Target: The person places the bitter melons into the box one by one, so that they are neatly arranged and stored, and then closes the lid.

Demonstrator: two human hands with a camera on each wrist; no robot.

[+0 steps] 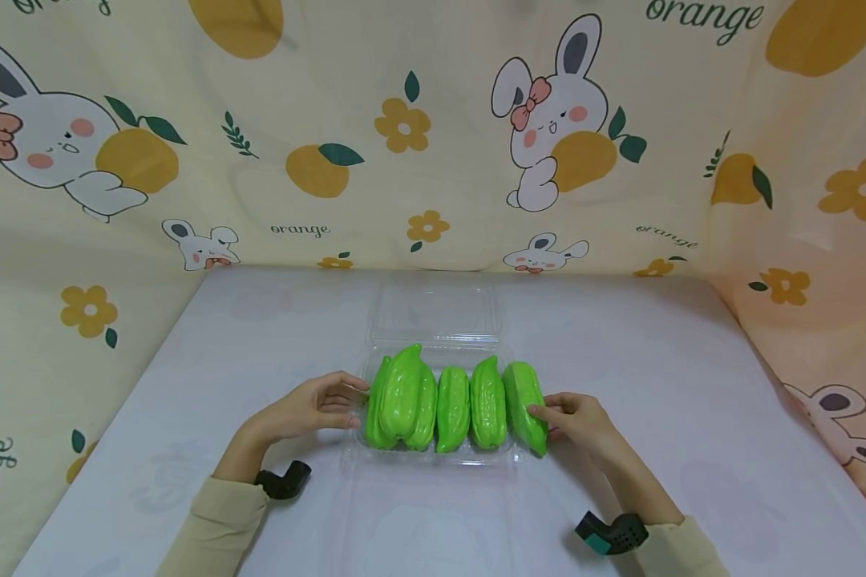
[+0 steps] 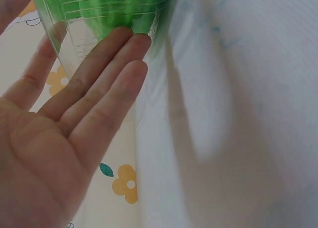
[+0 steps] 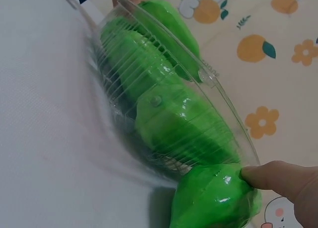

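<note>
Several glossy green, ridged, pepper-like vegetables (image 1: 453,409) lie side by side in a clear plastic clamshell box (image 1: 443,460); at its left end one rests on top of others. My left hand (image 1: 329,403) is at the box's left wall, its fingers extended along the outside in the left wrist view (image 2: 74,114). With thumb and fingers, my right hand (image 1: 573,421) pinches another green pepper-like vegetable (image 1: 525,401) at the right end. In the right wrist view this vegetable (image 3: 216,195) stands just outside the box wall, with my thumb (image 3: 268,176) pressed on its side.
The box's clear lid (image 1: 435,312) lies folded open toward the back. Another faint clear panel (image 1: 433,513) extends on the white table (image 1: 260,312) toward the front. A patterned cloth (image 1: 447,96) hangs behind and at the sides. Dark wrist cameras (image 1: 285,480) sit on both wrists.
</note>
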